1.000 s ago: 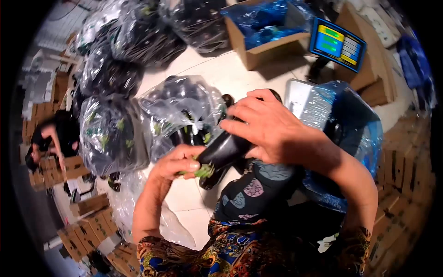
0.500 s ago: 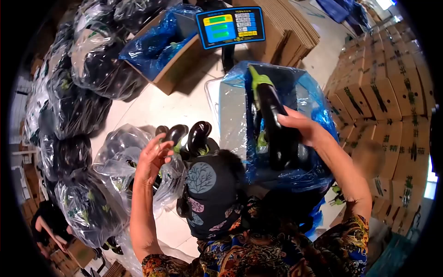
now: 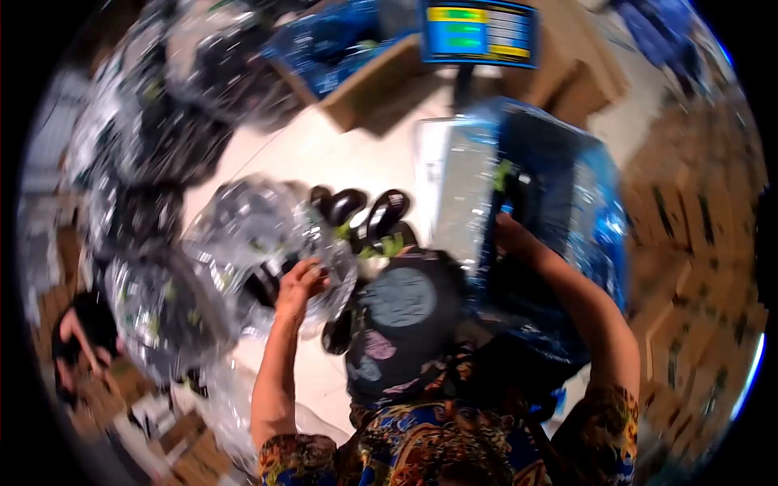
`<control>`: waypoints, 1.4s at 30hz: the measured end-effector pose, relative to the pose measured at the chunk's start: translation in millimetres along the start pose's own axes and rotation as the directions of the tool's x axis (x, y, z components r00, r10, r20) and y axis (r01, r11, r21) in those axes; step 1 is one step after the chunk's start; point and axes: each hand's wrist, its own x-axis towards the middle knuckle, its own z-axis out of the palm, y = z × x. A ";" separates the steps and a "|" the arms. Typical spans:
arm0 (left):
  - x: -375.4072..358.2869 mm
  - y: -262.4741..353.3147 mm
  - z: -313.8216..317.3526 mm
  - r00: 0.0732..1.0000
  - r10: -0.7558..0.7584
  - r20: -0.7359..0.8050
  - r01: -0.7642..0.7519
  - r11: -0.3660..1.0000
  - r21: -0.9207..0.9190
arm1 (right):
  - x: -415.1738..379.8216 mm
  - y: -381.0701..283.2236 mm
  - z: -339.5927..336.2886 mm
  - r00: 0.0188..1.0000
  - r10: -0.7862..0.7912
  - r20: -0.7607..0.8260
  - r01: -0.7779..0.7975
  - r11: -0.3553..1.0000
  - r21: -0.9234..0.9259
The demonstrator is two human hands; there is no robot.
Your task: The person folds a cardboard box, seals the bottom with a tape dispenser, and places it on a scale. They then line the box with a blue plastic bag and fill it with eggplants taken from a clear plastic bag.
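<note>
My right hand (image 3: pixel 521 239) reaches down into a box lined with blue plastic (image 3: pixel 600 235), its fingers in deep shadow. Just beyond its fingertips shows an eggplant (image 3: pixel 519 188) with a green stem; the hand appears closed on its lower part, mostly hidden. At the clear plastic bag (image 3: pixel 243 215) is my left hand (image 3: pixel 303 279), its fingers curled in. Whatever they grip, if anything, is blurred. Beside that hand a dark eggplant (image 3: pixel 261 285) lies in the bag. Several loose eggplants (image 3: pixel 387 212) sit past the bag's right side.
A scale display (image 3: pixel 480 34) stands behind the lined box. Another blue-lined carton (image 3: pixel 373 85) is at the back. Full bags of eggplants (image 3: pixel 166 320) line the left, and stacked cartons (image 3: pixel 689 202) the right. Another person (image 3: pixel 85 340) is at far left.
My right hand has lowered the eggplant into the lined box. My left hand has come down to the clear bag, its fingers now curled. The whole view has shifted.
</note>
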 end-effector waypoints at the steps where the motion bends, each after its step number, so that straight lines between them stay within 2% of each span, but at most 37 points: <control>1: -3.6 -9.3 -11.5 0.999 0.025 -0.035 -0.025 0.999 -0.019 | 25.1 28.3 18.5 0.983 -0.182 0.012 0.181 0.968 -0.174; 2: -7.1 -18.2 -25.5 0.996 0.051 -0.068 -0.054 0.998 -0.035 | 51.8 56.1 37.0 0.923 -0.381 0.051 0.374 0.860 -0.347; 3: -10.3 -25.1 -38.8 0.986 0.068 -0.151 -0.072 0.997 -0.024 | 47.7 46.4 33.9 0.839 -0.536 0.091 0.514 0.726 -0.457; 4: -9.6 -31.1 -51.6 0.973 0.084 -0.217 -0.088 0.996 -0.010 | 28.4 47.2 25.3 0.983 -0.038 -0.182 -0.013 0.963 -0.271; 6: 3.3 -45.0 -76.6 0.907 0.129 -0.400 -0.119 0.992 0.050 | 6.5 11.2 -11.0 1.000 0.008 -0.015 -0.011 0.973 -0.230; 8: 20.2 -52.2 -92.6 0.872 0.111 -0.478 -0.110 0.993 0.029 | 3.6 1.1 -26.2 0.966 -0.211 -0.151 0.108 0.856 -0.506; 10: 49.5 -62.0 -101.5 0.840 0.137 -0.525 -0.113 0.991 0.079 | -7.7 -32.2 -45.3 0.870 -0.430 -0.241 0.289 0.841 -0.457; 12: 92.0 -82.9 -130.2 0.944 0.049 -0.326 -0.051 0.999 0.003 | -46.3 -107.4 -60.2 0.882 -0.401 -0.248 0.220 0.815 -0.536; 13: 116.1 -92.2 -133.3 0.904 0.125 -0.409 -0.058 0.983 0.172 | -59.4 -132.0 -59.0 0.853 -0.436 -0.285 0.209 0.788 -0.580; 14: 143.0 -100.5 -130.4 0.853 0.212 -0.476 -0.047 0.941 0.335 | -64.6 -144.6 -56.7 0.823 -0.474 -0.314 0.252 0.799 -0.545; 15: 169.2 -111.3 -128.1 0.747 0.531 -0.400 -0.328 0.817 0.474 | -70.6 -160.6 -56.3 0.856 -0.439 -0.273 0.261 0.823 -0.504; 16: 135.4 -55.1 -80.1 0.684 0.540 -0.490 -0.372 0.837 0.402 | -75.4 -171.1 -54.7 0.888 -0.396 -0.233 0.258 0.849 -0.461; 17: 138.0 -49.1 -70.4 0.677 0.614 -0.406 -0.267 0.719 0.642 | -72.3 -172.3 -49.1 0.873 -0.441 -0.209 0.328 0.848 -0.416; 18: 147.5 -56.6 -59.9 0.678 0.616 -0.402 -0.188 0.674 0.714 | -67.8 -172.5 -42.7 0.853 -0.486 -0.189 0.397 0.841 -0.368; 19: 158.8 -72.0 -49.0 0.691 0.580 -0.431 -0.116 0.677 0.727 | -64.9 -176.8 -37.0 0.879 -0.449 -0.161 0.388 0.869 -0.306; 22: 178.7 -113.5 -26.8 0.732 0.424 -0.534 0.085 0.720 0.689 | -51.6 -167.9 -27.0 0.879 -0.475 -0.044 0.412 0.803 -0.431; 25: 178.1 -139.8 -31.7 0.759 0.344 -0.553 0.077 0.795 0.601 | -43.3 -154.4 -20.3 0.894 -0.444 0.059 0.421 0.787 -0.451; 27: 200.6 -174.5 -52.4 0.767 0.328 -0.552 -0.067 0.896 0.440 | -44.3 -157.2 -19.9 0.911 -0.402 0.088 0.398 0.808 -0.434; 28: 224.8 -195.5 -67.5 0.789 0.297 -0.538 -0.286 0.952 0.106 | -45.2 -158.0 -19.2 0.905 -0.414 0.096 0.414 0.808 -0.419; 29: 262.2 -235.3 -91.2 0.842 0.251 -0.478 -0.484 0.744 -0.461 | -46.0 -157.8 -19.2 0.900 -0.425 0.101 0.427 0.808 -0.406; 30: 276.2 -245.2 -112.7 0.884 0.242 -0.399 -0.467 0.463 -0.754 | -46.3 -156.0 -21.2 0.895 -0.433 0.104 0.437 0.808 -0.395; 32: 282.8 -254.7 -110.5 0.806 0.367 -0.465 -0.561 0.723 -0.403 | -48.0 -152.7 -24.4 0.879 -0.465 0.103 0.466 0.798 -0.381; 33: 233.6 -201.9 -95.2 0.797 0.335 -0.503 -0.339 0.937 0.087 | -48.5 -153.0 -22.1 0.868 -0.484 0.113 0.489 0.790 -0.370; 34: 182.2 -152.0 -74.1 0.793 0.276 -0.543 0.055 0.855 0.515 | -46.8 -154.7 -18.3 0.870 -0.477 0.124 0.485 0.784 -0.387; 35: 160.1 -130.4 -62.2 0.797 0.214 -0.565 0.215 0.774 0.596 | -43.2 -155.0 -15.9 0.872 -0.472 0.128 0.480 0.776 -0.409; 36: 147.1 -122.6 -54.6 0.803 0.147 -0.578 0.308 0.728 0.613 | -39.9 -151.5 -14.8 0.877 -0.465 0.120 0.467 0.771 -0.433; 37: 136.6 -116.7 -48.2 0.807 0.080 -0.584 0.371 0.702 0.608 | -30.9 -143.2 -6.6 0.825 -0.557 0.100 0.545 0.735 -0.402; 38: 131.7 -107.7 -41.7 0.812 0.029 -0.583 0.410 0.683 0.604 | -26.9 -136.6 -3.6 0.821 -0.563 0.098 0.551 0.734 -0.396; 39: 140.8 -115.9 -49.9 0.842 -0.018 -0.540 0.406 0.680 0.611 | -28.3 -137.7 3.0 0.820 -0.564 0.100 0.554 0.738 -0.385; 40: 173.1 -161.8 -66.6 0.904 0.108 -0.414 0.274 0.595 0.755 | -32.1 -137.6 9.8 0.819 -0.561 0.121 0.562 0.740 -0.371; 42: 152.5 -129.3 -48.5 0.865 0.121 -0.487 0.279 0.691 0.667 | -37.3 -139.0 15.9 0.829 -0.540 0.143 0.548 0.735 -0.400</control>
